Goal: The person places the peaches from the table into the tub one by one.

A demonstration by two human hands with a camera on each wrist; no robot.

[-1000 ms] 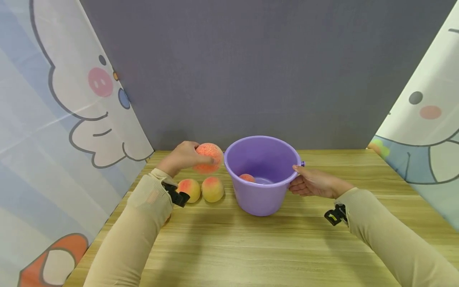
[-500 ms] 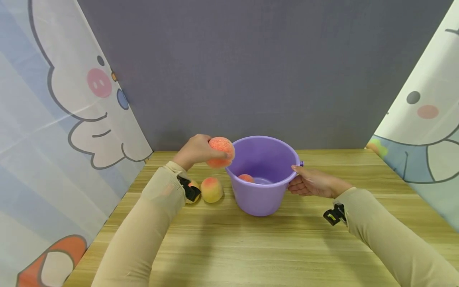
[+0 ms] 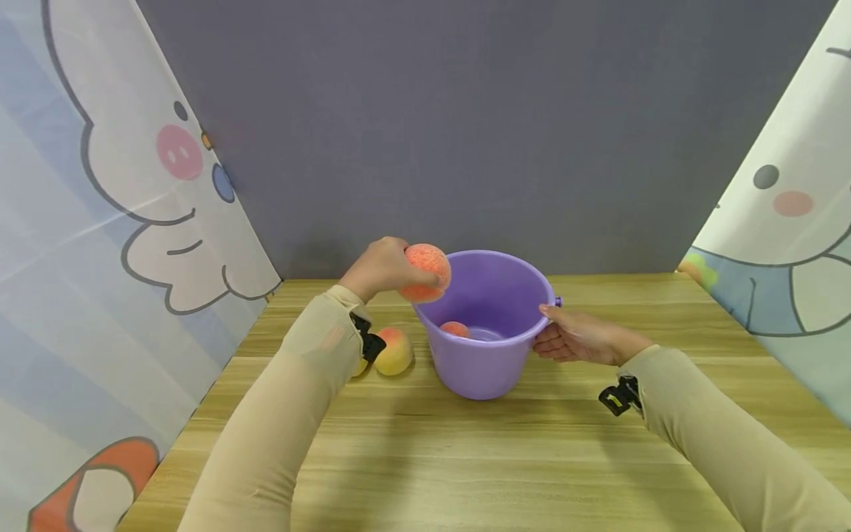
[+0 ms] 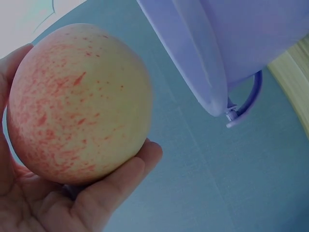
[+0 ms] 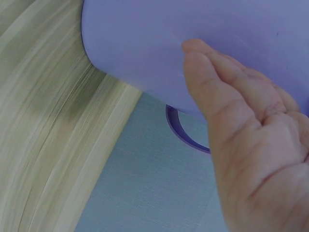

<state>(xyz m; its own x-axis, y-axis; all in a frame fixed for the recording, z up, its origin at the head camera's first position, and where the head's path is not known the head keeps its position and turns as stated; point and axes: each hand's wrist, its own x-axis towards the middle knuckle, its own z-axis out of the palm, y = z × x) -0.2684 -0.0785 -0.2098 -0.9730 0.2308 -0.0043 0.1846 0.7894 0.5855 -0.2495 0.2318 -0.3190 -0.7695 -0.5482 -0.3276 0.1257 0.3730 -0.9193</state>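
My left hand grips a large pink-and-cream peach, held up at the left rim of a purple bucket. In the left wrist view the fingers curl beneath the fruit, and a gap shows between it and the rim. Inside the bucket lies another peach, partly hidden by the front wall. My right hand holds the bucket's right side, thumb at the rim and fingers lying along the outer wall. The bucket stands upright on the wooden table.
Left of the bucket a yellow-red peach sits on the table. Beside it another peach is mostly covered by the left wrist strap. A grey panel rises behind the table, with printed cloths on both sides.
My left hand has carried the peach rightward and slightly up, from left of the bucket to over its left rim. The right hand and bucket have stayed nearly still.
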